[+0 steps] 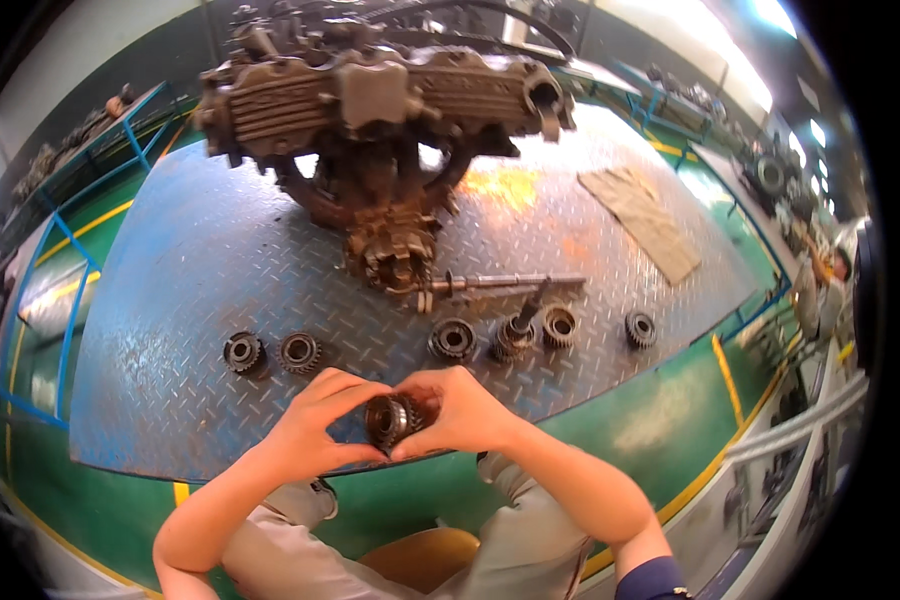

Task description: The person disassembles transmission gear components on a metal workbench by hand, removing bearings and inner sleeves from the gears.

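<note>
Both my hands hold one dark, greasy gear [389, 419] over the near edge of a blue checker-plate platform [190, 300]. My left hand [315, 425] cups the gear from the left, and my right hand [460, 410] pinches it from the right. Just beyond my hands, several more gears lie in a row on the plate: two at the left [243, 351] [300, 352], one in the middle [453, 339], others further right [559, 325] [640, 328]. A geared shaft [516, 333] stands among them.
A large rusty engine block [370, 95] stands at the far side of the platform, with a long shaft [500, 283] lying in front of it. A tan cloth [642, 215] lies at the right. Blue railings [60, 270] and green floor surround the platform. Another person [820, 285] is at the right edge.
</note>
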{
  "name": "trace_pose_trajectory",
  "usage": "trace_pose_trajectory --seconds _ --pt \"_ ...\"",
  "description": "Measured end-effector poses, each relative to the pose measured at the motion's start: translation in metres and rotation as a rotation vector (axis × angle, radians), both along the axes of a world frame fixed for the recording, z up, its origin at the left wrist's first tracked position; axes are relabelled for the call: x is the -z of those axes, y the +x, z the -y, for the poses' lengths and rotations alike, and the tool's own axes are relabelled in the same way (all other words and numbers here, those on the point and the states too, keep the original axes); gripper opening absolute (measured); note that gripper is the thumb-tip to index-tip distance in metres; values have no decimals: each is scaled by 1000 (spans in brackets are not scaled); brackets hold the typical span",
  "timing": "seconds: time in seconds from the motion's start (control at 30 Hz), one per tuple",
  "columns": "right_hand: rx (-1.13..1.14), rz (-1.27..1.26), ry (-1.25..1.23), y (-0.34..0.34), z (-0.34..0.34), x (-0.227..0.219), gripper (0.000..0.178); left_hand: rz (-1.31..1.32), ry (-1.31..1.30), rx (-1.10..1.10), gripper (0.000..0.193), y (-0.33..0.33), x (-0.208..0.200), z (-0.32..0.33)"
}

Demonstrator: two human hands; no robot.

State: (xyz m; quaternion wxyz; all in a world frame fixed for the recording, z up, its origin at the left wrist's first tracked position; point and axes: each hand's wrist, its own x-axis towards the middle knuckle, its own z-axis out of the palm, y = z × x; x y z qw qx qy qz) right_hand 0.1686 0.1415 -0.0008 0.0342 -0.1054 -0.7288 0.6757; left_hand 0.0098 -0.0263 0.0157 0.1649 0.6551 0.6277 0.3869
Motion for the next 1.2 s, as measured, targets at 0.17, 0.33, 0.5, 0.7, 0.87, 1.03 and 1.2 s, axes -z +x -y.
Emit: trace_pose_trajectory --seconds 0.17,0.33,0.5,0.7,0.87,1.03,1.2 --pt "31 8 193 -3 2 -18 54 -83 2 -52 73 -3 1 2" --pt "39 45 244 1 -5 -12 61 -124 -32 -38 73 1 4 -6" --pt "54 134 177 1 -4 -17 61 -157 -48 -47 70 1 5 -9" --pt "115 163 94 1 4 -20 55 -104 -47 -86 64 -1 15 -8" --pt "214 -69 365 -7 6 3 52 -100 24 -143 63 -2 16 -11" --pt "111 -105 54 -17 13 -7 35 -61 44 -231 66 -22 32 6" --pt "55 -234 -90 -31 12 26 38 -13 93 -159 54 -13 8 3"
